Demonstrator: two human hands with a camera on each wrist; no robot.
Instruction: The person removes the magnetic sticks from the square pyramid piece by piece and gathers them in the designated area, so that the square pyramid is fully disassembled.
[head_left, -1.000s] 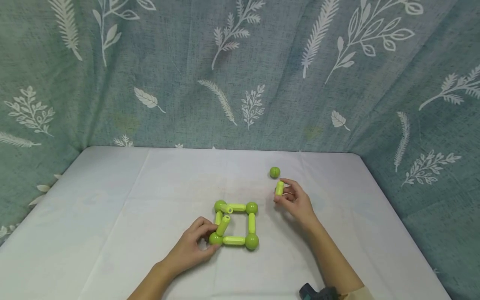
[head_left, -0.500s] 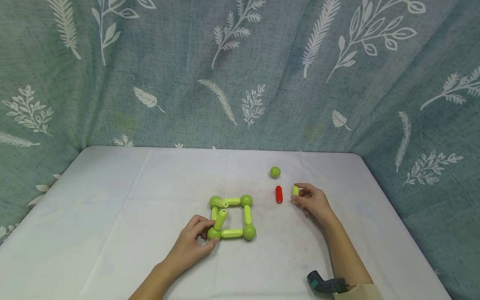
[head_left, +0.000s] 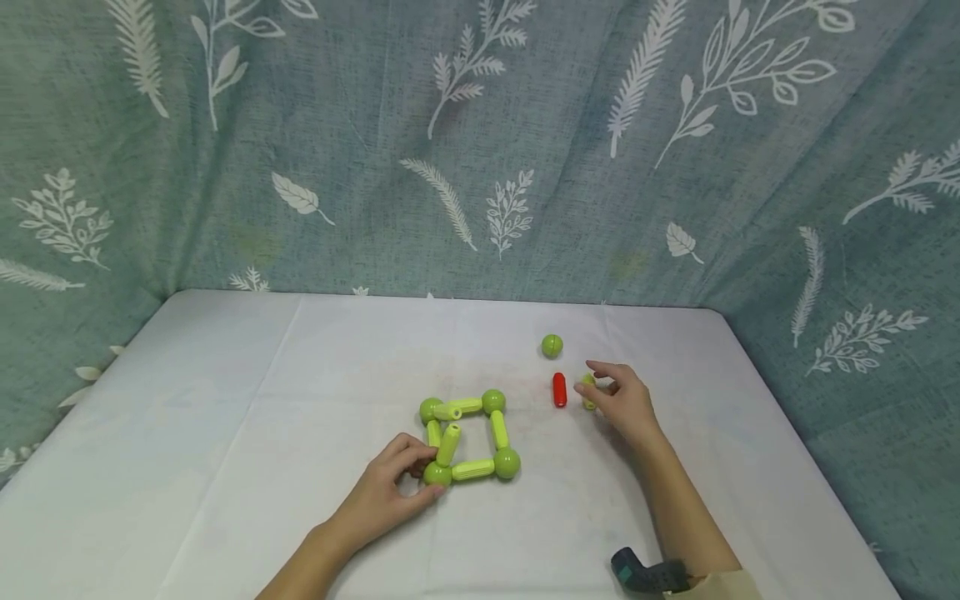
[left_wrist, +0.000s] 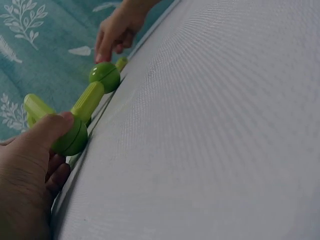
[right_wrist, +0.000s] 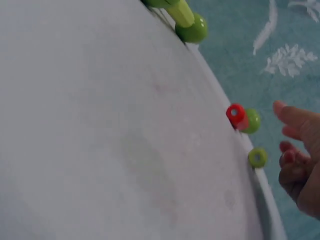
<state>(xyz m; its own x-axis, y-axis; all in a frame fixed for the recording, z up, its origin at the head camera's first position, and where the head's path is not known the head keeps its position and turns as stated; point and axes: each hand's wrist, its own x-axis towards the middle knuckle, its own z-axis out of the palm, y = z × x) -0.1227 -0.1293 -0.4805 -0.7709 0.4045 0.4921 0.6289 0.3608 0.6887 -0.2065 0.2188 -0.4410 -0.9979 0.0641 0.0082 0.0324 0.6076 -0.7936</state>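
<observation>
In the head view my left hand (head_left: 393, 483) grips the near-left green ball (head_left: 438, 475) of a square frame of balls and yellow-green rods. From that ball a rod (head_left: 448, 445) sticks up at a slant; another short rod (head_left: 447, 412) juts from the far-left ball (head_left: 431, 410). The left wrist view has my thumb (left_wrist: 57, 125) against the gripped ball (left_wrist: 72, 137). My right hand (head_left: 622, 404) hovers with parted fingers by a loose yellow-green rod (head_left: 589, 392), partly hidden by the fingers. In the right wrist view this rod (right_wrist: 257, 157) stands apart from the hand (right_wrist: 300, 160).
A red rod (head_left: 559, 390) lies left of the loose yellow-green one. Behind it sits a loose green ball (head_left: 552, 346). White cloth covers the table (head_left: 337, 367), and a leaf-patterned curtain (head_left: 360, 167) hangs around its back and sides.
My right hand carried the yellow-green rod to the right, uncovering the red rod, and let go of it. The square frame turned slightly, its right side shifting away from me, while my left hand kept its grip.
</observation>
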